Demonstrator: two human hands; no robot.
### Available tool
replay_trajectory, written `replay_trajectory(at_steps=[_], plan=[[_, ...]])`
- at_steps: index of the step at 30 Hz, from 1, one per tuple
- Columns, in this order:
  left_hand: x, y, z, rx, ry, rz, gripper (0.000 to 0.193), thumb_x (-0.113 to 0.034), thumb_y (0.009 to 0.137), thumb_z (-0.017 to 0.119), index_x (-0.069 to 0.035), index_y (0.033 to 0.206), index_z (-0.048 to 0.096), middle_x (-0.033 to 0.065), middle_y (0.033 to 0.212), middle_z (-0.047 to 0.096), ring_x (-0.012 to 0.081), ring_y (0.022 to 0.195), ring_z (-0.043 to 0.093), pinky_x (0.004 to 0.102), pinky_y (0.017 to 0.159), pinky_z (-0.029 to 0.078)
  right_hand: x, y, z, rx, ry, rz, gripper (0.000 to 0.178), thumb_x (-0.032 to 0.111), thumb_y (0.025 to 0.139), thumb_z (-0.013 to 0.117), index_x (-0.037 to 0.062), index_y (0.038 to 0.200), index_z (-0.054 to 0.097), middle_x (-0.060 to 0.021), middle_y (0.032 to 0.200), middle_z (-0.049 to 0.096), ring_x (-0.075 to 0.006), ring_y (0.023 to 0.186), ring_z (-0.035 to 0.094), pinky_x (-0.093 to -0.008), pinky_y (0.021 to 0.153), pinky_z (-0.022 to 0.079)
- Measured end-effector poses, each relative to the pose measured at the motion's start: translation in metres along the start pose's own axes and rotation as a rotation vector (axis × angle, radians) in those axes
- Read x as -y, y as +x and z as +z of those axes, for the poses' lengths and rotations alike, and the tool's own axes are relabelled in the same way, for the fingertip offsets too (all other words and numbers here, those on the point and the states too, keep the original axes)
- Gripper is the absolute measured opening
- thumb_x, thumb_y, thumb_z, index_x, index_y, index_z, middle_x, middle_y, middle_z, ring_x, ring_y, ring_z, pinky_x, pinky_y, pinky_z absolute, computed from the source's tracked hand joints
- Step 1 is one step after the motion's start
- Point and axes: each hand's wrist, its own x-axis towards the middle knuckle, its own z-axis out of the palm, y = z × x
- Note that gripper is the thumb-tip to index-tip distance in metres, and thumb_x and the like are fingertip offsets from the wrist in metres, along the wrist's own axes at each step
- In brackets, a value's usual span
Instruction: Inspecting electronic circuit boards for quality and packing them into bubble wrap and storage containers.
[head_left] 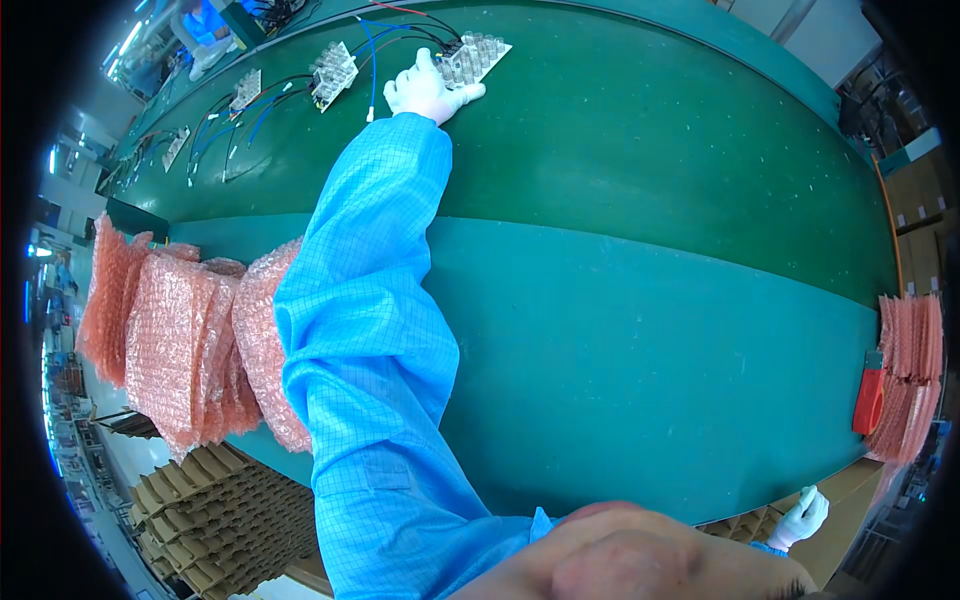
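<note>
My left hand [425, 90], in a white glove at the end of a blue sleeve, reaches far across the green conveyor belt [640, 130]. It rests on a white lens-covered circuit board [475, 58] with dark and blue wires, gripping its near edge. My right hand [803, 517], also white-gloved, sits low at the bottom right by the table's front edge, touching the edge of brown cardboard [845, 490]. Whether that hand holds anything I cannot tell.
More wired boards [333, 72] lie further left on the belt. Pink bubble-wrap bags [190, 340] are stacked at the left, another stack [912, 370] with a red tool [868, 398] at the right. Brown cardboard dividers [215, 510] stand bottom left. Another person in blue [205, 30] works far left.
</note>
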Motion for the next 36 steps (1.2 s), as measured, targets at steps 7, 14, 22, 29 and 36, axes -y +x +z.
replay_trajectory(at_steps=[7,14,22,29,36], plan=[[-0.036,-0.021,-0.033,0.081,-0.368,0.036,0.107,-0.051,0.054,0.085,-0.002,0.137,0.038,0.0219,0.119,0.062,0.0369,0.111,0.060,0.0459,0.095,0.048,0.006,0.004,0.005,-0.057,0.059,0.046,0.021,0.008,0.092,0.054,0.0024,0.072,0.058,-0.0086,0.068,0.055,-0.0261,0.066,0.050,-0.0391,0.067,0.040],[-0.184,-0.117,-0.143,0.622,-0.668,0.751,0.108,-0.035,0.062,0.082,-0.010,0.147,0.021,0.0229,0.140,0.043,0.0381,0.133,0.041,0.0428,0.112,0.032,0.022,0.008,0.001,-0.112,0.119,0.049,0.020,0.010,0.087,0.062,0.0050,0.068,0.058,-0.0076,0.066,0.056,-0.0265,0.066,0.053,-0.0384,0.070,0.041],[-0.198,-0.272,-0.260,0.657,-0.371,1.380,0.057,-0.022,0.059,0.077,-0.008,0.111,0.058,0.0182,0.125,0.054,0.0374,0.115,0.054,0.0417,0.096,0.046,0.039,0.013,-0.029,-0.081,0.215,-0.066,0.013,0.011,0.078,0.071,0.0055,0.089,0.066,-0.0063,0.090,0.066,-0.0255,0.085,0.061,-0.0368,0.082,0.044],[-0.168,-0.381,-0.248,0.450,-0.215,1.291,0.068,-0.029,0.058,0.082,-0.012,0.119,0.057,0.0225,0.150,0.029,0.0422,0.133,0.038,0.0448,0.106,0.040,0.101,-0.004,-0.054,-0.255,0.672,-0.289,0.041,0.004,0.066,0.069,0.0051,0.106,0.064,-0.0112,0.113,0.065,-0.0312,0.108,0.059,-0.0426,0.099,0.044],[-0.167,-0.401,-0.193,0.626,-0.705,1.006,0.071,-0.033,0.070,0.081,-0.011,0.131,0.051,0.0183,0.147,0.034,0.0346,0.132,0.042,0.0406,0.106,0.039,0.199,0.031,-0.002,-0.118,0.708,-0.468,0.054,0.028,0.074,0.070,0.0061,0.120,0.054,-0.0139,0.113,0.062,-0.0330,0.107,0.058,-0.0434,0.094,0.045]])
